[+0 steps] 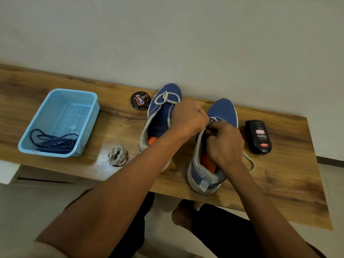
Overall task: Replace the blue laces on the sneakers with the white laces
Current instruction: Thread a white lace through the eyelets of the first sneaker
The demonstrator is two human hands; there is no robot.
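From my head cam I see two blue sneakers on the wooden bench [115,123], toes to the wall; I'll place everything rel. to the right sneaker [216,146]. Left sneaker [160,116] sits just beside it on its left, w/ a white lace [166,98] looped loose across its toe end. My left hand [188,116] is a closed fist over the gap btwn the two shoes, at the right sneaker's upper eyelets; can't tell if it's clamped on lace, the fingers hide it. My right hand [225,144] is curled over the right sneaker's tongue area, fingertips pinching at a 2nd white lace [249,161], whose free end trails off the shoe's right side onto the bench. Spare bundle of white lace [117,155] lies left of the right sneaker, past the left shoe. Further left, well apart: light blue basket [61,97] w/ the blue laces [53,142] heaped inside. Round polish tin [140,100] sits up-left, just beside the left shoe's toe. Black polish bottle [258,136] lies just to the right.
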